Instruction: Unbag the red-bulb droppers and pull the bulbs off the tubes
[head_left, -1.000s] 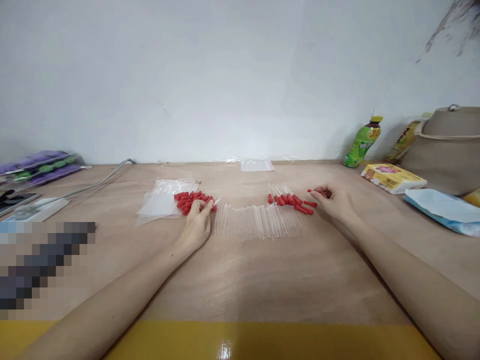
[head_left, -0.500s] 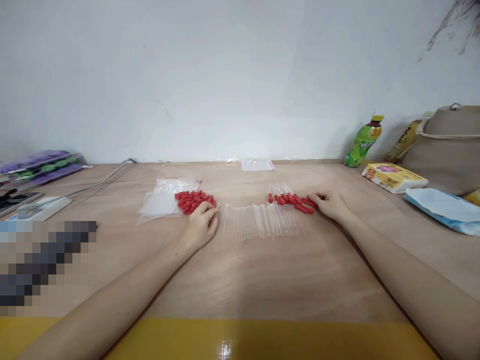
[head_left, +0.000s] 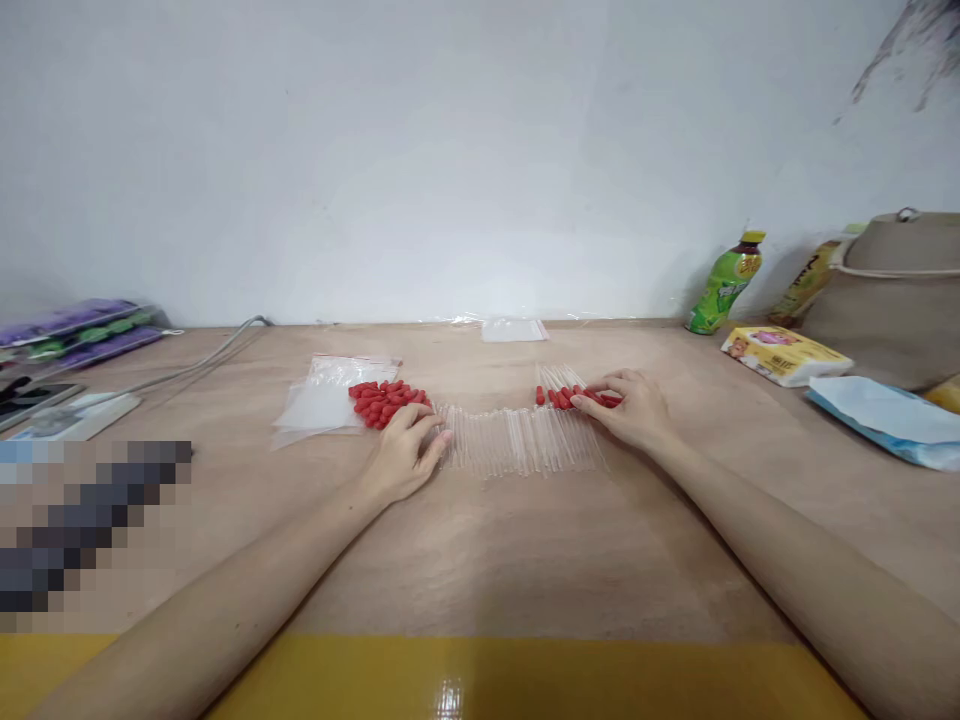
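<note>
My left hand (head_left: 403, 458) rests by the left end of a row of thin clear tubes (head_left: 517, 442), thumb and fingers apart with nothing seen between them. Just behind it lies a pile of red rubber bulbs (head_left: 386, 402), partly on clear plastic bags (head_left: 311, 400). On the right, my right hand (head_left: 634, 408) spreads over a group of droppers with red bulbs (head_left: 564, 398). Its fingers and thumb are parted and reach onto the bulbs, covering some of them. Thin clear stems (head_left: 556, 376) point away toward the wall from those bulbs.
A small clear bag (head_left: 514, 331) lies near the wall. At right stand a green bottle (head_left: 726, 285), a yellow tissue pack (head_left: 786, 355), a blue-white packet (head_left: 885, 415) and a grey bag (head_left: 889, 300). Leftward are purple-green packages (head_left: 82, 330), a cable (head_left: 202, 362) and a power strip (head_left: 94, 415).
My right hand has moved left from the outer edge of the red-bulbed droppers to over them, its fingers spreading. My left thumb has parted from the fingers beside the tubes.
</note>
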